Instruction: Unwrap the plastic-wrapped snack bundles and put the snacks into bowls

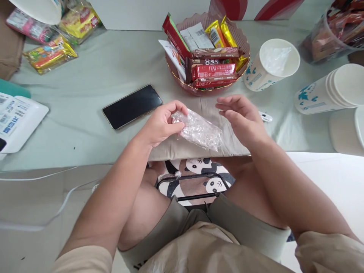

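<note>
Between thumb and forefinger, my left hand (166,123) pinches one end of a crinkled clear plastic bag (201,131). The bag slants down to the right, over the near edge of the table. My right hand (241,117) is off to the right of the bag, fingers apart, touching nothing that I can see. Left of my left hand lies a black phone (132,106), screen up. Behind both hands stands a pink scalloped bowl (186,88) full of wrapped snack bars (213,71). A small white object (265,116) is partly hidden behind my right hand.
A paper cup (256,76) holding clear plastic stands right of the bowl. Stacked paper cups (315,93), a white tub (345,131) and a clear container of packets (327,41) are at the right. Snack packets (51,55) and a white device (24,119) lie left.
</note>
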`<state>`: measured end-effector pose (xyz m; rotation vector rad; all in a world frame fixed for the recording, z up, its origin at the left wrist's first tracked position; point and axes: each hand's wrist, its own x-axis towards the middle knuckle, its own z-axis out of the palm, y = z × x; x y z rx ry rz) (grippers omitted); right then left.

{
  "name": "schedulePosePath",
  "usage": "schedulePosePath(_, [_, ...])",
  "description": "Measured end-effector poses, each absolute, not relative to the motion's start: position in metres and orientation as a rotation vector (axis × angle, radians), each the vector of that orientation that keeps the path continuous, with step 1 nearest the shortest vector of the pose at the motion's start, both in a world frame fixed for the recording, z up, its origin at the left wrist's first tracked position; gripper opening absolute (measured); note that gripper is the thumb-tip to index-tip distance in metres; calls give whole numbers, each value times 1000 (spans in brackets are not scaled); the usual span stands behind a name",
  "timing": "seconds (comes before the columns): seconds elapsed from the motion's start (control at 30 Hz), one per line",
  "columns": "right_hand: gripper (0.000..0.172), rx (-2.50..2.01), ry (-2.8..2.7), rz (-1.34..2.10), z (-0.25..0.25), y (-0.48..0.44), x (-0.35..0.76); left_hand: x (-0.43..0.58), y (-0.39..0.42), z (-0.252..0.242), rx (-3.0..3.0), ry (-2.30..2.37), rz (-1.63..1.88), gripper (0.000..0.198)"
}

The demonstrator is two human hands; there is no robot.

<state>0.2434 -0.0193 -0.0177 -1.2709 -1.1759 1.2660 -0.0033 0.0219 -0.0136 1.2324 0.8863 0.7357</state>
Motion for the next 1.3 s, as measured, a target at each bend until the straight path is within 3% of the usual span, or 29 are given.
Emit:
schedulePosePath(0.1, [53,-1169,-1169,1629,-13,-24,229,-1,22,-14,1282,861,676,23])
schedulePosePath(0.17, [47,-1203,-1213,1784,-10,-28,219,0,25,-17,1345,921,698,24])
schedulePosePath(0.27, [27,-1337,-1262,1765,-8,-31,212,-1,28,-20,1452,1154,866,27])
schedulePosePath(0.37, [23,-1447,-1270,1626,-9,-30,214,-1,24,-17,1660,1409,1172,18])
schedulePosePath(0.43, [21,-1479,-1293,1548,-10,-28,216,2,16,-15,1910,1328,1280,12])
schedulePosePath(0.5, [18,-1430,-1345,1515,-11,-28,217,8,8,-15,2098,1079,1192,7])
schedulePosePath(0.67, [24,-1188,-1393,1529,-10,-29,213,20,1,-20,2007,962,863,38])
schedulePosePath(0.73, [29,-1177,-1361,1531,-12,-28,211,20,2,-20,1896,1039,753,42])
schedulePosePath(0.9, [41,-1384,-1289,1167,-21,-27,211,19,6,-18,1631,1075,663,17])
schedulePosePath(0.97, [50,-1371,-1309,1153,-23,-26,212,20,8,-19,1527,995,663,16])
schedulePosePath(1.17, [48,-1336,-1205,1308,-21,-26,210,25,7,-23,1294,847,684,68])
schedulePosePath(1.3, [46,-1300,-1223,1252,-10,-29,215,28,7,-25,1303,899,769,64])
